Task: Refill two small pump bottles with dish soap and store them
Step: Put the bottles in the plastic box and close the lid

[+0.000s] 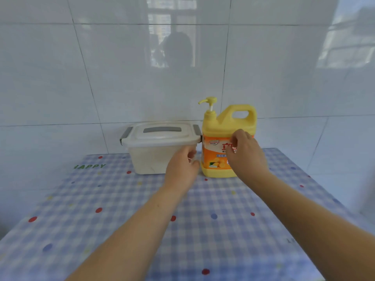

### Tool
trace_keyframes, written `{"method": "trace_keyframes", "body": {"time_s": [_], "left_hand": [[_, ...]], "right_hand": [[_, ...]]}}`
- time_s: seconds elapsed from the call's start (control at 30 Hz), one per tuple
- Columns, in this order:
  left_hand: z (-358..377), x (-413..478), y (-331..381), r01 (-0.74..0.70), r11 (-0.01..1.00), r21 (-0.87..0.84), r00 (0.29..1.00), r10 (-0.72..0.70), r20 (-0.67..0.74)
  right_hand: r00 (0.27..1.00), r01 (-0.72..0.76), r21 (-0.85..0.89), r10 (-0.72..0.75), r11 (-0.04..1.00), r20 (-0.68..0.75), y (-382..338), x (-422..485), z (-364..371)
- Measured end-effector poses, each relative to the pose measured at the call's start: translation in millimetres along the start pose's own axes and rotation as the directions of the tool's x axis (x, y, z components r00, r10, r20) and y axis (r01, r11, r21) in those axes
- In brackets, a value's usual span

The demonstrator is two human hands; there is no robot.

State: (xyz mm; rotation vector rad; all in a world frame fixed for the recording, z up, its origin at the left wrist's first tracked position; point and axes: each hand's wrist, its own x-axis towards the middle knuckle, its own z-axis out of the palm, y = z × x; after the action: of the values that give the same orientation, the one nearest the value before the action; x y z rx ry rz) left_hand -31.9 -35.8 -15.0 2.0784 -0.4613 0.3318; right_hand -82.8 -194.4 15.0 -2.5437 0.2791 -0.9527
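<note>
Looks down from the head onto a counter (203, 230) under a blue-and-white checked cloth with red and blue dots, taking 12 o'clock as the far edge against the white tiled wall (101, 78). At about 12 o'clock, close to that wall, a yellow dish soap jug (227, 126) standing upright, orange label facing 6 o'clock, handle (253, 116) on its 3 o'clock shoulder, pump (209, 102) on top at its 9 o'clock side with the spout aimed toward 9 o'clock. Just beside the jug at its 9 o'clock, a translucent white storage box (150, 159) with its lid (162, 136) on, grey latches (126, 135) at both ends and a grey grip (162, 129) lying flat in the lid's top; cannot tell whether box and jug touch. Stretches both bare forearms out from 6 o'clock. Holds the left hand (181, 169) low before the gap between box and jug, fingers (191, 154) loosely curled and slightly apart by the box's 5 o'clock corner, gripping nothing; cannot tell whether they touch the box. Holds the right hand (247, 153) higher, in front of the jug's label, fingers bent and a little spread, not wrapped round the jug; cannot tell whether the tips meet the label. At 9 o'clock of the box, green letters (90, 166) reading "HAPPY" on the cloth.
</note>
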Motion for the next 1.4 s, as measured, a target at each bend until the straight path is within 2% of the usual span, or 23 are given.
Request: {"method": "trace_keyframes", "body": {"time_s": [0.13,0.27,0.43,0.5,0.7,0.9,1.2,1.4], "left_hand": [[23.1,-0.4,1.8,0.105,0.994,-0.021,0.99,-0.102,0.102],[42.3,0.2,-2.0,0.153,0.988,-0.015,0.981,-0.15,0.123],[54.6,3.0,-3.7,0.165,0.986,0.013,0.975,-0.165,0.148],[57.9,4.5,-4.7,0.142,0.989,0.042,0.982,-0.146,0.121],[63.9,10.3,-8.3,0.127,0.992,0.024,0.99,-0.128,0.053],[77.4,22.6,-10.6,0.095,0.993,0.066,0.994,-0.098,0.046],[100.6,52.6,-12.6,0.069,0.983,0.169,0.996,-0.079,0.05],[113.9,73.0,-13.5,0.056,0.968,0.243,0.995,-0.073,0.064]], "right_hand": [[0.983,-0.181,0.084,0.182,0.98,0.001,26.9,-2.9,-2.9],[0.946,-0.322,0.17,0.324,0.931,0.019,49.0,-3.2,-0.4],[0.886,-0.459,0.253,0.419,0.851,0.199,62.4,-2.5,8.7],[0.878,-0.466,0.251,0.41,0.848,0.247,64.1,-3.1,15.3],[0.889,-0.444,0.25,0.389,0.86,0.24,65.5,-0.3,24.2],[0.88,-0.456,0.226,0.399,0.861,0.257,72.8,9.7,28.0],[0.852,-0.469,0.085,0.425,0.879,0.305,98.5,38.0,42.9],[0.84,-0.489,0.095,0.438,0.867,0.321,112.7,59.2,54.2]]}}
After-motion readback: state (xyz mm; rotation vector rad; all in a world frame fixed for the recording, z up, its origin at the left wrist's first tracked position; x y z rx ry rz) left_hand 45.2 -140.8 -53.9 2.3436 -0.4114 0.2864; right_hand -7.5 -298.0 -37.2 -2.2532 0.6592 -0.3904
